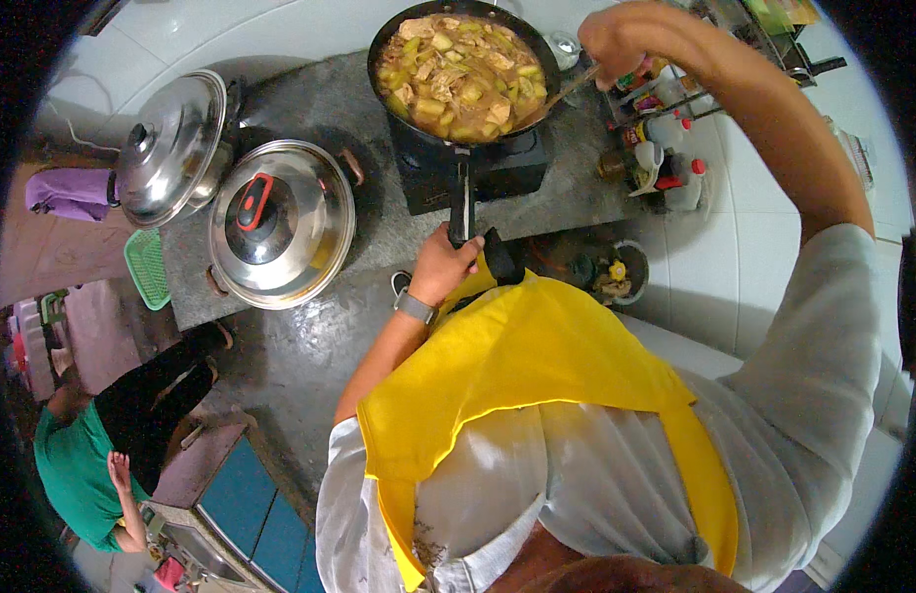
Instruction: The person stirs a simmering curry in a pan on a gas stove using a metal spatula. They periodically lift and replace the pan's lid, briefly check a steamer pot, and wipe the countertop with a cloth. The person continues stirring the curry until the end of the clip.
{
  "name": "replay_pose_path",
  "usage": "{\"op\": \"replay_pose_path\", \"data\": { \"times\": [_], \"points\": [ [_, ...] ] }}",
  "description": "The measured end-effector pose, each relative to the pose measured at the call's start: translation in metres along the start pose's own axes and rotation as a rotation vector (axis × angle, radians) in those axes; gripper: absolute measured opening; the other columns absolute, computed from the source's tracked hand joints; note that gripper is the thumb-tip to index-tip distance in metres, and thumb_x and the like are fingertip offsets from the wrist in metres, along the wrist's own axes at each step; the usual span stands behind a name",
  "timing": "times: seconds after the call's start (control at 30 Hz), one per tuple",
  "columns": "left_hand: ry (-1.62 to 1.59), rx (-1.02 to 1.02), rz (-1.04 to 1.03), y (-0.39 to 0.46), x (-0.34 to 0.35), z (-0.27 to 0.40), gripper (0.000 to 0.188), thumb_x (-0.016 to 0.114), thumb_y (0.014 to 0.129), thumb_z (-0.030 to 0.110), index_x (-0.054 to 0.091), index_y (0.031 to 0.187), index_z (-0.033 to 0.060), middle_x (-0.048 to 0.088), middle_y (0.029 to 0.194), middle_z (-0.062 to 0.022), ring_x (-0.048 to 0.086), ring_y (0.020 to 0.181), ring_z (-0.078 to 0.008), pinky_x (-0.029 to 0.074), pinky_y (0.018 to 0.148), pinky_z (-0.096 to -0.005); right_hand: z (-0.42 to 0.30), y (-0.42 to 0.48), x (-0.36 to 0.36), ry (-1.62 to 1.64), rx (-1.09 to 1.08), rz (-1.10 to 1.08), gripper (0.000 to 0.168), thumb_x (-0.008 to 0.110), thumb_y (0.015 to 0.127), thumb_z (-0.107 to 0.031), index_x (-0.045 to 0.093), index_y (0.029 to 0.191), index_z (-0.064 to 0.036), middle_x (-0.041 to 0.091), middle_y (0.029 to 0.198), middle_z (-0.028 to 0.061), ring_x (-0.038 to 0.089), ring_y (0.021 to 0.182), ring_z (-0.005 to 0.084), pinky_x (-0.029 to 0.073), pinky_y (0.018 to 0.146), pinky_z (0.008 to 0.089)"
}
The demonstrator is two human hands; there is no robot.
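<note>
A dark frying pan (374, 74) sits on a black portable stove (473, 172). It is filled with a stew (465, 78) of pale tofu-like chunks and green vegetable pieces in brown sauce. My left hand (445, 263) is closed around the pan's long black handle (462, 193), near its end. Raised at the pan's right side, my right hand (614, 48) grips a wooden spatula (573, 85), whose far end dips into the stew at the lower right. The tip of that spatula is hidden by the food.
Left of the stove stand a lidded steel pot (295, 230) and a wok with a domed lid (169, 156). Bottles (684, 189) and a condiment rack (695, 100) line the right wall. A green basket (148, 270) is at the counter's left edge. Another person in green (80, 482) stands at lower left.
</note>
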State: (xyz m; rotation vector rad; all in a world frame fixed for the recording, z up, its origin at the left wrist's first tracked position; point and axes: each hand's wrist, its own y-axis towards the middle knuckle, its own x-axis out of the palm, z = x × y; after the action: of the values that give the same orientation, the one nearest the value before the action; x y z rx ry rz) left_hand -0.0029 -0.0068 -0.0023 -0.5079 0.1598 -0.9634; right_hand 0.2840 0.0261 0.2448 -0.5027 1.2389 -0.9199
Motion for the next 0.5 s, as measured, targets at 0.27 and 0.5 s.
{"op": "replay_pose_path", "data": {
  "times": [0.27, 0.5],
  "points": [
    [-0.017, 0.064, -0.062, 0.006, 0.002, -0.009, 0.025, 0.062, 0.084, 0.021, 0.047, 0.087, 0.0018, 0.054, 0.054, -0.0037, 0.042, 0.037, -0.0085, 0.031, 0.034, -0.0236, -0.005, 0.049, 0.021, -0.110, 0.003, 0.145, 0.022, 0.063, 0.079, -0.018, 0.064, 0.071, 0.002, 0.061, 0.057, 0.0125, 0.063, 0.052, 0.0257, 0.050, 0.046, 0.0382],
    [-0.047, -0.015, -0.100, 0.004, 0.000, 0.001, 0.021, 0.063, 0.083, 0.015, 0.049, 0.089, -0.0007, 0.055, 0.063, -0.0034, 0.052, 0.049, -0.0095, 0.039, 0.044, -0.0227, 0.007, 0.051, -0.003, -0.177, 0.053, 0.100, 0.027, 0.055, 0.085, -0.025, 0.066, 0.075, -0.002, 0.055, 0.061, 0.0106, 0.046, 0.053, 0.0254, 0.040, 0.053, 0.0400]
  ]
}}
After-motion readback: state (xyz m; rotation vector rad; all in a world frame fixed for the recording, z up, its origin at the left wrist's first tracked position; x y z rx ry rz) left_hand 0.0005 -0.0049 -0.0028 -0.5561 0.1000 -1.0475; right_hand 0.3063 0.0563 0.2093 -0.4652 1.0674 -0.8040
